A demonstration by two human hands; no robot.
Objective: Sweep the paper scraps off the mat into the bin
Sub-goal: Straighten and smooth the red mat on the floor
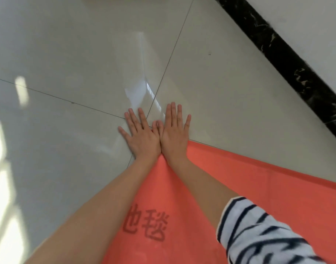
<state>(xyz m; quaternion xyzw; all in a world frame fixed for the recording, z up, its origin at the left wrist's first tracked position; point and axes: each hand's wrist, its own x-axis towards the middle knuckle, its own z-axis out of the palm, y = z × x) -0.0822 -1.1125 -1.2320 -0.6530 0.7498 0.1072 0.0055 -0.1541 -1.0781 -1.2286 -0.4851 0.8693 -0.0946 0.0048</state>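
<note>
Left hand, right hand flat (thumbs touching), glossy tile floor, orange mat

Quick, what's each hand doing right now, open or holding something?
Left hand: open, flat, fingers spread on the floor, holding nothing.
Right hand: open, flat at the mat corner, holding nothing.

Glossy pale floor tiles, dark grout lines; black marble skirting; white wall.

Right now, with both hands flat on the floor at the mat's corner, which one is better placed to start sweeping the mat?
The right hand, marginally. Its wrist lies over the orange mat, while the left hand rests wholly on the floor tiles. No scraps or bin are in view, so this is tentative.
</note>
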